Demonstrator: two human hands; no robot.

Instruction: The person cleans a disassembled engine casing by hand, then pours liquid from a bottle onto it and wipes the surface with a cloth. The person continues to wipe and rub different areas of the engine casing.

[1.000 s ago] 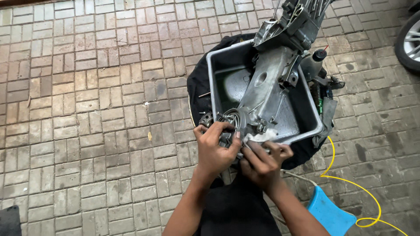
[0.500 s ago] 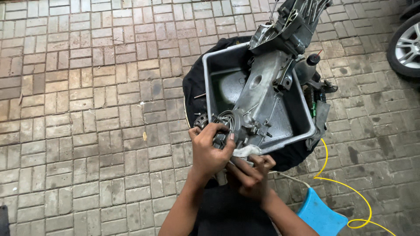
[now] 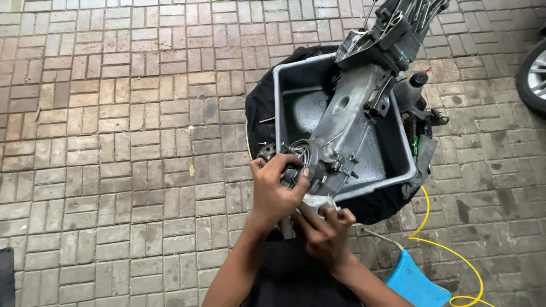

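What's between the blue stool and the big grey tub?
In the head view, a yellow hose curves over the brick paving between the blue stool and the grey tub, beside the tub's black cloth.

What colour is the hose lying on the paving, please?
Yellow; the hose shows best in the head view.

left hand gripping engine casing, grey tub

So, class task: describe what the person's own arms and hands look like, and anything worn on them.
Both forearms are bare, with no sleeves in view. The left hand and right hand wear no gloves, and no rings, watch or bands show. The fingers are bare too.
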